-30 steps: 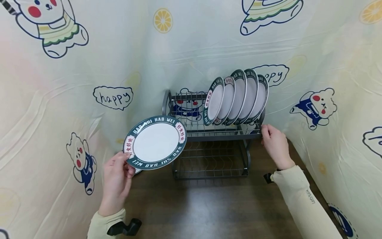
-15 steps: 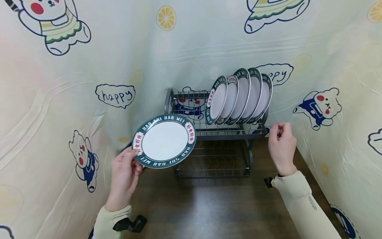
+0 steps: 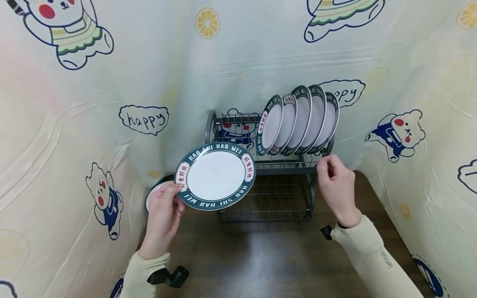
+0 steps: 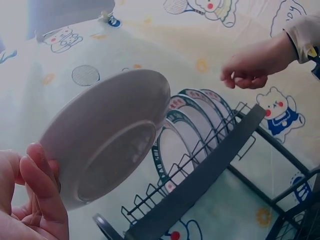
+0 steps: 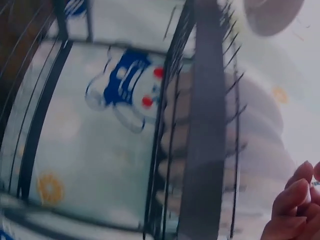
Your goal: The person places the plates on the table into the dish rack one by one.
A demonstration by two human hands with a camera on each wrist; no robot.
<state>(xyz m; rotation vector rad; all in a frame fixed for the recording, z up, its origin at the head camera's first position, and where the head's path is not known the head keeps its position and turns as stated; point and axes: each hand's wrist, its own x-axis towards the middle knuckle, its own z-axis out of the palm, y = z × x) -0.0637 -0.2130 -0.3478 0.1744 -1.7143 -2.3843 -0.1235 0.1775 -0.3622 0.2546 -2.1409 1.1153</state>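
Observation:
In the head view my left hand pinches the left rim of a white plate with a dark green lettered border. The plate is tilted, its face up, in front of the left part of a dish rack. From the left wrist view its pale underside shows. Several matching plates lean upright in the rack's upper tier, toward the right. My right hand, fingers curled and nothing seen in them, is near the rack's front right corner; the left wrist view shows this hand apart from the rack.
Another plate shows partly behind my left hand, the rest hidden. The rack's lower tier is wire mesh close above the brown tabletop. Pale cloth printed with bears encloses the back and sides.
My left hand has carried the plate to the right, uncovering part of the plate behind. My right hand left the rack's right corner, moved right, then came back left.

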